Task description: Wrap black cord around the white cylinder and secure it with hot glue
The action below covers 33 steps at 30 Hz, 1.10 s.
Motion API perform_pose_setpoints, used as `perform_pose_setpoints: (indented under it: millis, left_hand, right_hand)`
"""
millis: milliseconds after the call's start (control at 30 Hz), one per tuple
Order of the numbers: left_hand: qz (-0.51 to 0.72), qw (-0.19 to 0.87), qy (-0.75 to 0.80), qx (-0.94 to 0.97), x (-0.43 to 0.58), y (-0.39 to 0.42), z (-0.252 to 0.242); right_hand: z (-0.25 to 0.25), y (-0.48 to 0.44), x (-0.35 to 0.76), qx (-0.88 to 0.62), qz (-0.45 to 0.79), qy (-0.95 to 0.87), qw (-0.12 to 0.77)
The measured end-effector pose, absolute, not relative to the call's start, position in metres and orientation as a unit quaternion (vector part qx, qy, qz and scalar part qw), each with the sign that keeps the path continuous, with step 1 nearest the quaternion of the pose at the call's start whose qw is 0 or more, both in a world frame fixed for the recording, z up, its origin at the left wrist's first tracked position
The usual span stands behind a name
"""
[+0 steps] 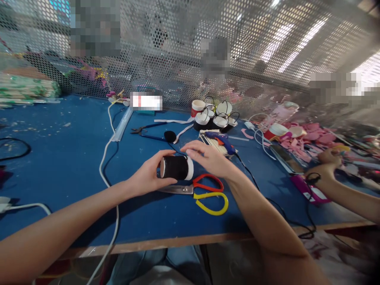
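My left hand (148,174) is wrapped round a small paper cup (175,168), lying on its side in the grip. Black material covers the cup's body and a white band rings its right end. At that end, the fingers of my right hand (204,156) are closed on a thin black cord (179,152) by the upper edge. Just below the cup lie scissors (193,190) with one red and one yellow handle, blades partly hidden. Behind my hands are blue-handled pliers (151,136) and a round black piece (170,136).
Several cups with black cord handles (220,120) stand at the back. A blue glue gun (221,141) rests on pale sticks. A white cable (103,158) crosses the table (74,134) at left. Another person's hand (329,162) is at right, near pink pieces (314,136).
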<state>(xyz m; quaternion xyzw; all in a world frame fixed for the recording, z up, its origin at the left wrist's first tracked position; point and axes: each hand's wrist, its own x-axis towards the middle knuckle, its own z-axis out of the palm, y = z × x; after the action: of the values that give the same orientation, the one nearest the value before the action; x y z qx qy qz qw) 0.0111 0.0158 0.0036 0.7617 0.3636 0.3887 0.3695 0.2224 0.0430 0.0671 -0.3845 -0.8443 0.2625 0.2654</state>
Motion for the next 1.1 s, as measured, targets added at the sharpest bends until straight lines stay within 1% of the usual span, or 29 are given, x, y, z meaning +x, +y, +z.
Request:
perform_pose_setpoints:
  millis: [100, 233, 300, 467, 567, 633, 733, 800, 867, 933, 1033, 1100]
  left_hand:
    - [0.387, 0.390, 0.350, 0.759, 0.010, 0.015, 0.007]
    - [0.374, 0.421, 0.328, 0.758, 0.009, 0.014, 0.010]
    - [0.366, 0.421, 0.317, 0.767, 0.008, 0.013, 0.011]
    - [0.357, 0.372, 0.307, 0.800, 0.007, 0.012, 0.011]
    - [0.347, 0.344, 0.306, 0.817, 0.007, 0.012, 0.012]
    - [0.339, 0.337, 0.306, 0.823, 0.007, 0.012, 0.012]
    - [0.336, 0.338, 0.311, 0.822, 0.007, 0.011, 0.012]
    - [0.334, 0.346, 0.317, 0.818, 0.006, 0.010, 0.013]
    - [0.333, 0.362, 0.322, 0.809, 0.006, 0.010, 0.013]
    - [0.336, 0.388, 0.322, 0.795, 0.006, 0.011, 0.013]
    - [0.351, 0.431, 0.313, 0.770, 0.006, 0.013, 0.014]
    - [0.360, 0.449, 0.317, 0.754, 0.006, 0.015, 0.014]
  right_hand:
    - [0.077, 0.052, 0.230, -0.364, 0.308, -0.853, 0.212]
    - [0.090, 0.056, 0.235, -0.323, 0.337, -0.870, 0.158]
    - [0.095, 0.056, 0.234, -0.328, 0.342, -0.872, 0.122]
    - [0.091, 0.062, 0.226, -0.413, 0.272, -0.866, 0.074]
    - [0.081, 0.065, 0.220, -0.415, 0.285, -0.863, 0.048]
    - [0.076, 0.066, 0.216, -0.409, 0.327, -0.849, 0.072]
    - [0.072, 0.070, 0.209, -0.432, 0.371, -0.803, 0.174]
    - [0.070, 0.079, 0.205, -0.451, 0.376, -0.769, 0.253]
    - [0.066, 0.089, 0.202, -0.461, 0.385, -0.741, 0.301]
    - [0.060, 0.097, 0.200, -0.463, 0.419, -0.726, 0.288]
    - [0.054, 0.098, 0.201, -0.469, 0.479, -0.712, 0.208]
    - [0.054, 0.092, 0.205, -0.481, 0.478, -0.711, 0.186]
